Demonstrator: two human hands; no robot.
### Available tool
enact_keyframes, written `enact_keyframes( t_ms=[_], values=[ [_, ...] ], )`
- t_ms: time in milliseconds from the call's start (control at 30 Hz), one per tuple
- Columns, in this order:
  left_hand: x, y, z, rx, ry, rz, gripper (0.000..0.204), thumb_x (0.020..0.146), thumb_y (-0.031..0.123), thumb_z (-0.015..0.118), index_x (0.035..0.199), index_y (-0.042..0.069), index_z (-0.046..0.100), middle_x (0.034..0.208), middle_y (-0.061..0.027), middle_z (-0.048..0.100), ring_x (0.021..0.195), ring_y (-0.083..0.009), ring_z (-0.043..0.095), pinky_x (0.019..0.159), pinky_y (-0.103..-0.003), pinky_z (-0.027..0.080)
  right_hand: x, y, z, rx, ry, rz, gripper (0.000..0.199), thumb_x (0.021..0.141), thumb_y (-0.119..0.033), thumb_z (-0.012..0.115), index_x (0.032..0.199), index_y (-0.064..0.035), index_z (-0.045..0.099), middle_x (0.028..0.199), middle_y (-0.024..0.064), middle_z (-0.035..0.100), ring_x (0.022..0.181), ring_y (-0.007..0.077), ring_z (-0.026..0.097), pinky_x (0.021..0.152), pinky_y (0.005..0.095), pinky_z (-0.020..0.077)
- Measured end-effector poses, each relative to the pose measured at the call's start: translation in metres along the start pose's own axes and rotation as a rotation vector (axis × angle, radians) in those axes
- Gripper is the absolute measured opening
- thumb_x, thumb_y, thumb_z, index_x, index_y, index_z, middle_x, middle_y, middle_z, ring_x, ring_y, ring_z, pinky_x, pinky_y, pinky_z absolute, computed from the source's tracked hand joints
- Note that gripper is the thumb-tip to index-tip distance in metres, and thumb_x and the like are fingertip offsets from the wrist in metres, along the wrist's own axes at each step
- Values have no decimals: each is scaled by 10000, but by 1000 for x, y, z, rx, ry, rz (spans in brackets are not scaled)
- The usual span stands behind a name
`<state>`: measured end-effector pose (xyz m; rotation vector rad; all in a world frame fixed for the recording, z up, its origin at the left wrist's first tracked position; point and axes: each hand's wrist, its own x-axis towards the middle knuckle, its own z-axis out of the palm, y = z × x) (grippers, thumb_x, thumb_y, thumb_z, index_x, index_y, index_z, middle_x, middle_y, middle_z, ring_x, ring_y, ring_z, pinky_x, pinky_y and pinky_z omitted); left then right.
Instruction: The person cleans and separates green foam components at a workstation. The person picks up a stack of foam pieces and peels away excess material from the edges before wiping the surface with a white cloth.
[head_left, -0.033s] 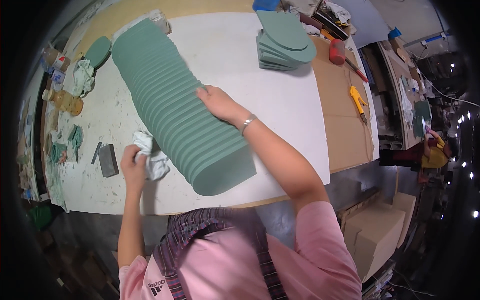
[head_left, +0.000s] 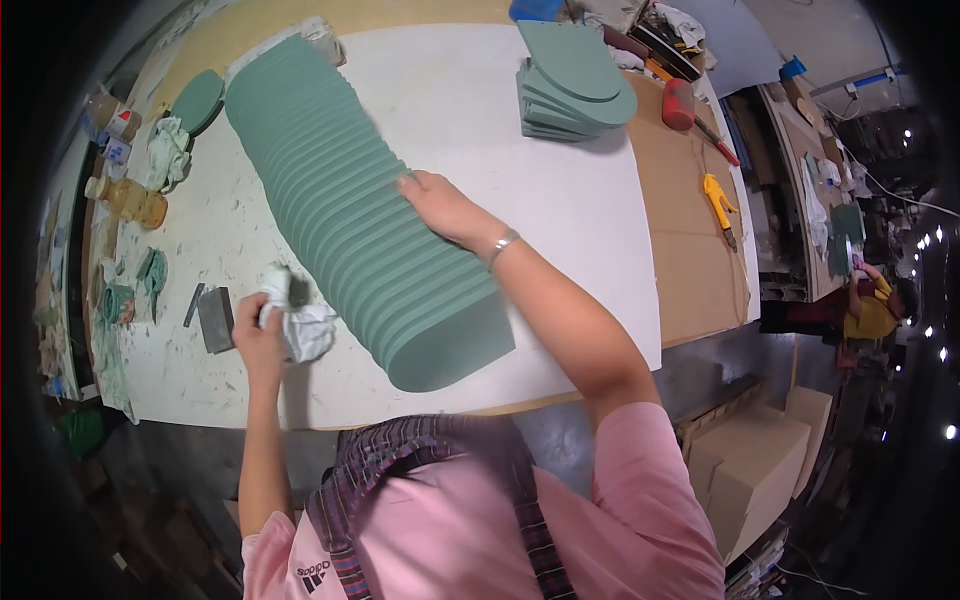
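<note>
A long row of green D-shaped boards (head_left: 330,200), packed face to face on edge, slants across the white tabletop. My right hand (head_left: 447,210) is pressed against its right side, thumb near the top edge and fingers partly hidden, gripping the boards. Left of the row's near end, my left hand (head_left: 258,330) is closed on a crumpled white cloth (head_left: 306,330). The cloth's upper part is smeared by motion, and its lower part hangs close to the tabletop. Beside that hand lie a dark grey rectangular block (head_left: 215,320) and a thin dark strip (head_left: 194,305).
More green boards (head_left: 575,85) lie stacked at the back right. Farther right are a red mallet (head_left: 677,105) and a yellow air gun (head_left: 716,195). At left stand a bottle of yellowish liquid (head_left: 128,202) and a crumpled rag (head_left: 167,155). A person in yellow (head_left: 868,312) works far right.
My left hand has moved slightly left and nearer to me, pulling the cloth along. The right hand keeps its place on the boards.
</note>
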<state>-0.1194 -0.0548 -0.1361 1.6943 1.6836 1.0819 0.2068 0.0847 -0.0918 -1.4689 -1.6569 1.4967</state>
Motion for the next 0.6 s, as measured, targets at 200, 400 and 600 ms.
enact_keyframes(
  t_ms=[200, 400, 600],
  values=[
    [59, 101, 37, -140, 24, 74, 283, 844, 16, 644, 1122, -25, 607, 1033, -102, 622, 963, -191, 597, 884, -291, 464, 0, 10, -3, 83, -17, -52, 508, 1018, -362, 372, 1106, 108, 544, 1095, 278, 624, 1051, 365, 593, 945, 414, 431],
    [-11, 32, 50, -54, 55, -76, 174, 813, -31, 573, 987, -20, 570, 932, -117, 587, 875, -232, 571, 853, -296, 443, -10, -9, -1, -117, 75, -38, 526, 1007, -394, 384, 1073, 99, 557, 977, 300, 644, 959, 423, 621, 883, 446, 468],
    [56, 72, 43, -284, 193, -57, 353, 879, 34, 621, 1219, 6, 527, 1023, -90, 593, 910, -187, 554, 874, -296, 440, -15, -30, -7, -245, 71, 59, 581, 985, -457, 417, 1113, 88, 573, 986, 309, 654, 966, 432, 631, 894, 456, 476]
  ],
)
